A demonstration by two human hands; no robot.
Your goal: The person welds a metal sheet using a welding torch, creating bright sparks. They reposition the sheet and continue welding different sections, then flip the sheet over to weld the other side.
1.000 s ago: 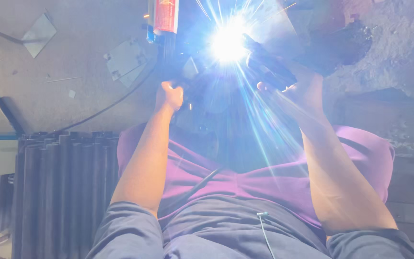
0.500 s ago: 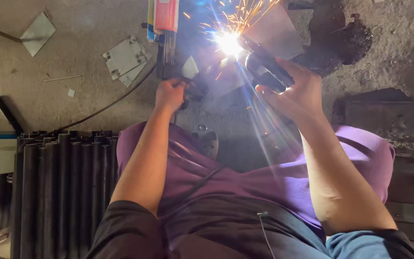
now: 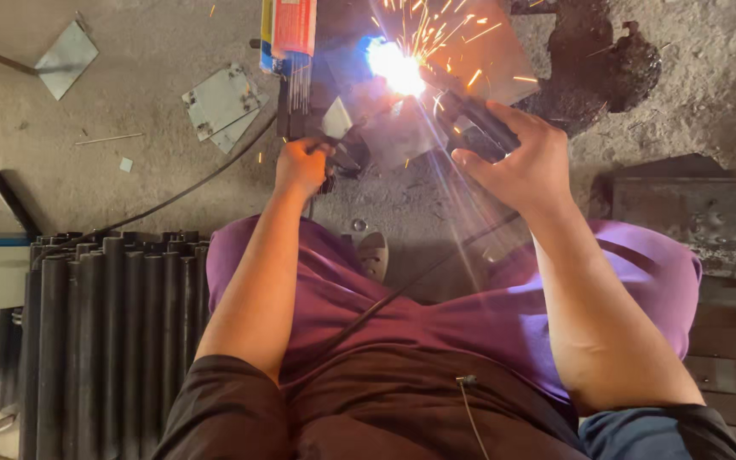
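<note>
Head view, looking down over knees to a concrete floor (image 3: pixel 112 179)

Right hand (image 3: pixel 526 166): fingers closed around the dark handle of a welding electrode holder (image 3: pixel 474 119), held tilted up and to the left. Its tip meets a bright white-blue arc (image 3: pixel 393 66); orange sparks spray up and right from that point

Left hand (image 3: pixel 301 166): curled shut around a dark clamp-like tool (image 3: pixel 338 153), gripping it just left of the arc. Exact shape of the tool is lost in glare and shadow

Workpiece: a small grey metal plate (image 3: pixel 402 132) on the floor, between the two hands, directly below the arc and partly washed out by it

A black cable (image 3: pixel 181 194) runs from the left-hand area across the floor toward the lower left. A packet of welding rods (image 3: pixel 291 34), red and white, lies just above the left hand with bare rod ends pointing down. Flat metal offcuts (image 3: pixel 219 102) lie left of it

A stack of dark pipes (image 3: pixel 104 324) lies beside the left leg; a rusty steel block (image 3: pixel 683 213) sits beyond the right knee
</note>
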